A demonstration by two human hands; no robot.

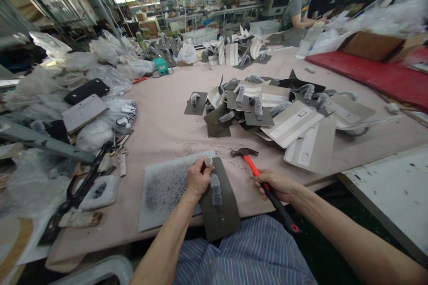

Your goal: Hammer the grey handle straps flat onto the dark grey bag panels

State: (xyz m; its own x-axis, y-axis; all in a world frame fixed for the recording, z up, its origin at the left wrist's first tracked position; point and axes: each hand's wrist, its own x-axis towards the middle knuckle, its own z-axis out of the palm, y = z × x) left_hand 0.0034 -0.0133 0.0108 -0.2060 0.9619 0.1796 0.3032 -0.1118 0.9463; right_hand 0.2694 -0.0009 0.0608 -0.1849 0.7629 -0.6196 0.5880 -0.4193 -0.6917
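Observation:
My left hand (198, 178) is closed round a short upright tool with a round pale top (208, 161), perhaps a punch; its lower end is hidden. Beneath it lies a dark olive panel (222, 220) with a plastic-wrapped handle (216, 190). The panel rests partly on a grey, heavily pitted board (163, 187) and hangs over the table edge towards my lap. In my right hand (276, 185) is a claw hammer (251, 163) with a red and black handle. Its head is to the right of the panel, apart from the round-topped tool.
A heap of similar panels (249, 118) with wrapped handles and pale backs lies ahead on the table (160, 111). Plastic bags (87, 67) and hand tools (122, 162) crowd the left side. A red board (368, 71) is at right. Another person (296, 11) sits far right.

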